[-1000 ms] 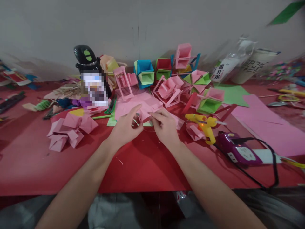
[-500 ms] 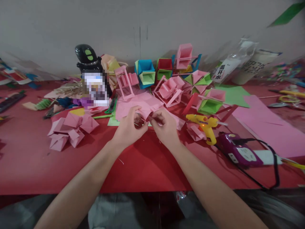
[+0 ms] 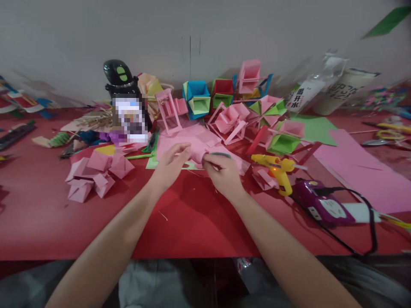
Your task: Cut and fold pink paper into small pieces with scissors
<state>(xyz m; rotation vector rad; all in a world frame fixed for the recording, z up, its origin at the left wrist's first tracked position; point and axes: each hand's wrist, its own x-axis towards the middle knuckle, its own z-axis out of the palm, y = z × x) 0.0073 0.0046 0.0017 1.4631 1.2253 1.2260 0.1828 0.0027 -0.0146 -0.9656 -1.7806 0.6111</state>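
Note:
A small folded pink paper piece is held up between my two hands, over the pink paper sheets. Thumb and fingers of my right hand pinch its right edge. My left hand is at its left side with the fingers stretched out and a little apart; whether the fingertips touch the paper I cannot tell. Just above my right fingers shows a thin dark green curved thing, mostly hidden. A white-green sheet edge pokes out under the pink sheets.
Folded pink paper units lie at left. Behind stand a phone on a black holder and several paper models. At right are a yellow glue gun, a purple power socket with a cord, pink sheets and a bottle.
My left fingers have loosened from the pinch and straightened, a little to the left. The pink piece has turned to show more of its face, and the dark green thing has come into sight.

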